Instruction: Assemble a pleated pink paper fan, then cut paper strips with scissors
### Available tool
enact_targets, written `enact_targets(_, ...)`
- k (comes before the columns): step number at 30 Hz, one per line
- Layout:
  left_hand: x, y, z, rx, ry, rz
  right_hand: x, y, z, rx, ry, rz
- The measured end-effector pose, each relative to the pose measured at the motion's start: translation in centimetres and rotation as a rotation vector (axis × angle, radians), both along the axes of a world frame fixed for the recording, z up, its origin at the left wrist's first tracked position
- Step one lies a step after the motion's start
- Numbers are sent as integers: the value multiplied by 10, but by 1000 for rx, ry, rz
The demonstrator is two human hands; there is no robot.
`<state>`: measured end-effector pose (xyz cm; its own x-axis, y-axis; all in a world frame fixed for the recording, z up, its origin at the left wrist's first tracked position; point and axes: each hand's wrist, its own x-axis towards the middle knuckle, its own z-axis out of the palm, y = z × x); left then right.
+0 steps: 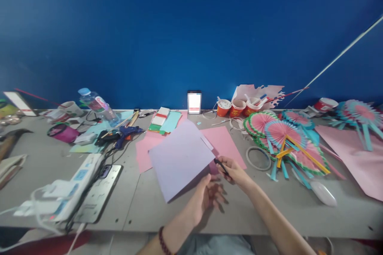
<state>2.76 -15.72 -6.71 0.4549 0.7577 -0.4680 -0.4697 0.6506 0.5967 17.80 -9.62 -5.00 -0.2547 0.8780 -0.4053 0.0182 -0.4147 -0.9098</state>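
A large lavender sheet of paper (182, 159) lies tilted over pink paper (224, 143) at the middle of the table. My right hand (231, 170) is closed around black-handled scissors (220, 164) at the sheet's right corner; the blades are hard to make out. Just below the sheet's lower right edge is my left hand (208, 195), thumb raised and fingers apart, with nothing visible in it. A narrow pale strip (206, 143) shows along the sheet's upper right edge.
Paper fans (284, 135) and a tape roll (259, 158) lie right, near a white computer mouse (323, 193). Red cups (238, 107) stand at the back. Left are a power strip (79, 187), a phone (98, 193), a blue glue gun (125, 133) and a bottle (98, 105).
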Motion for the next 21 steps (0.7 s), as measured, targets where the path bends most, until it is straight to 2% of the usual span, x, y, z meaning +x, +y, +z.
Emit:
enact_targets(2, 4, 8, -2, 0, -67, 142, 1, -1, 1, 15, 2, 3)
enact_targets(5, 1, 23, 16, 56, -103, 427, 1, -2, 1, 18, 26, 6)
enact_targets(8, -4, 34, 36, -102, -219, 616, 2, -2, -1, 32, 58, 26)
enact_targets(10, -4, 38, 41, -197, -269, 693, 2, -2, -3, 37, 61, 40)
enact_targets(12, -2, 39, 40, -213, -229, 787, 1, -3, -4, 26, 57, 53)
enact_targets(16, 3, 36, 29, -114, 15, 972, -4, -6, -1, -8, 57, 65)
enact_targets(21, 1, 29, 20, -183, 246, 993, -12, -11, -3, -79, 117, 103)
